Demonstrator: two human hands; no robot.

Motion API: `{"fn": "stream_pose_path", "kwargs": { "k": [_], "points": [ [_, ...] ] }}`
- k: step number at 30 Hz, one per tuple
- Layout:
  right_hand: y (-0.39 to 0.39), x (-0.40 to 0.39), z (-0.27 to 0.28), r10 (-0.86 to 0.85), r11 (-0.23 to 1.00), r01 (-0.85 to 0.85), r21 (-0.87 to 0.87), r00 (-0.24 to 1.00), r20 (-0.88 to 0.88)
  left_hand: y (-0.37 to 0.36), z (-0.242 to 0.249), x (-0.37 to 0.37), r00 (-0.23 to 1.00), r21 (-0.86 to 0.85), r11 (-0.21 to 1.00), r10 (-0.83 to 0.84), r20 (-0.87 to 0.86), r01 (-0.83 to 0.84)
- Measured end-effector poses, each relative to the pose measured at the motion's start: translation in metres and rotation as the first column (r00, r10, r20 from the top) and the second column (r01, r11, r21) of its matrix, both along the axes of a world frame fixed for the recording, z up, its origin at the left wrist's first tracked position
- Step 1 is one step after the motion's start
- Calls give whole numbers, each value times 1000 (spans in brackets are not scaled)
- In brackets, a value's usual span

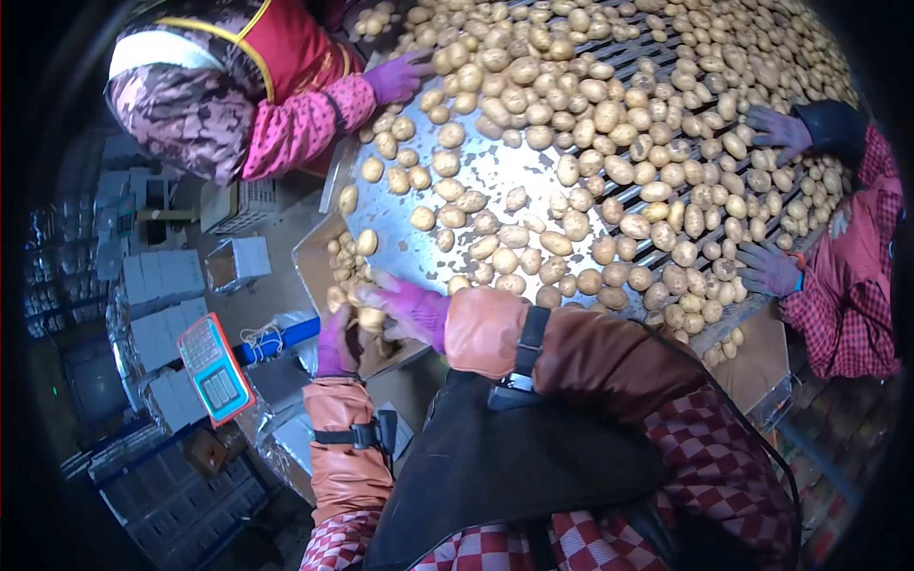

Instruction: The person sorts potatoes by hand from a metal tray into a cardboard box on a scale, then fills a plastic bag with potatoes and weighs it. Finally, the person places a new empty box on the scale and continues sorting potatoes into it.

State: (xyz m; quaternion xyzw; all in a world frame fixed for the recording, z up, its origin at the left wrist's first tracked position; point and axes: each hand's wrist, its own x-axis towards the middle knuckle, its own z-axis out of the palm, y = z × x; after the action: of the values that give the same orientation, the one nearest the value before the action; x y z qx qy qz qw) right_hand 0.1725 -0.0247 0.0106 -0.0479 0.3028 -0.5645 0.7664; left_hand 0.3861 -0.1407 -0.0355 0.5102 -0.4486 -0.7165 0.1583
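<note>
My right hand, in a purple glove, reaches left over the corner of an open cardboard box that holds several potatoes. Its fingers are stretched out and apart, touching potatoes at the box's near end. My left hand, gloved in purple too, stands at the near side of the box. Its fingers point up beside the same potatoes, and their tips are partly hidden. Between the two hands lies a potato. Just beyond my right hand, loose potatoes lie on the metal table.
Many potatoes cover a slatted grate. A co-worker's gloved hand touches potatoes at upper left; another co-worker's gloved hands are at the right. A scale display, a blue post and white boxes stand left.
</note>
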Motion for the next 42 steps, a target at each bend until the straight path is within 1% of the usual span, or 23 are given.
{"fn": "stream_pose_path", "kwargs": {
  "k": [1,2,4,5,6,8,10,12,14,17,21,23,27,28,30,32,35,36,37,38,39,41,42],
  "points": [
    [-10,13,-17,-21,993,-32,-115,903,-429,-17,-11,21,993,-57,995,81,81,-77],
    [-18,27,-36,-95,972,-108,-208,629,-772,-26,-20,34,975,-118,982,164,152,-147],
    [13,3,-38,-113,952,-140,-272,666,-737,-21,-28,14,943,-644,765,236,236,-30],
    [32,-8,-54,-178,952,-110,-285,560,-809,-11,-18,-12,937,-713,697,192,291,79],
    [52,-30,-63,-235,945,-148,-290,307,-922,0,-9,-38,924,-771,612,163,345,180],
    [95,-71,-90,-338,939,-80,-335,-31,-941,10,-8,-94,929,-681,651,-108,353,335],
    [149,-114,-96,-37,999,-21,-31,-429,-902,20,-11,-153,869,-756,431,-292,399,492],
    [200,-143,-82,48,994,-29,105,-746,-665,17,-25,-200,702,-641,292,-222,676,710],
    [232,-146,-69,86,996,50,72,-688,-720,9,-57,-236,502,-463,213,-204,840,861],
    [273,-143,-62,192,966,256,32,-630,-753,2,-78,-256,425,-396,161,-252,869,904],
    [322,-126,-75,186,872,476,-111,-534,-825,10,-47,-271,283,-277,61,-162,945,959],
    [341,-116,-77,179,776,598,-201,-514,-839,16,-30,-270,206,-192,106,-148,967,976],
    [366,-108,-61,107,668,691,-277,-457,-883,21,-18,-220,541,-506,196,-227,810,840],
    [368,-106,-61,163,679,690,-251,-475,-865,19,-18,-195,634,-607,184,-241,735,773],
    [373,-103,-62,266,702,684,-195,-507,-820,24,14,-156,690,-620,306,-263,674,722],
    [365,-101,-60,424,655,753,-64,-436,-794,-24,-30,-90,821,-758,322,-151,550,567],
    [335,-103,-52,648,639,731,241,-342,-680,-48,-31,-53,743,-703,294,-36,668,647],
    [331,-104,-51,719,621,695,363,-321,-616,-37,-28,-63,766,-678,380,-157,624,630],
    [335,-111,-90,635,686,712,150,-484,-602,-9,-19,-90,782,-636,462,-273,560,618],
    [330,-119,-90,666,657,729,192,-442,-600,22,-9,-118,795,-586,538,-377,475,606],
    [318,-126,-84,697,625,746,229,-401,-595,62,6,-146,744,-567,485,-488,456,665],
    [312,-138,-89,719,595,776,210,-397,-570,117,-2,-192,573,-670,192,-710,409,717],
    [309,-142,-91,728,583,782,220,-382,-570,133,-16,-209,441,-764,-39,-798,412,644]
  ]
}}
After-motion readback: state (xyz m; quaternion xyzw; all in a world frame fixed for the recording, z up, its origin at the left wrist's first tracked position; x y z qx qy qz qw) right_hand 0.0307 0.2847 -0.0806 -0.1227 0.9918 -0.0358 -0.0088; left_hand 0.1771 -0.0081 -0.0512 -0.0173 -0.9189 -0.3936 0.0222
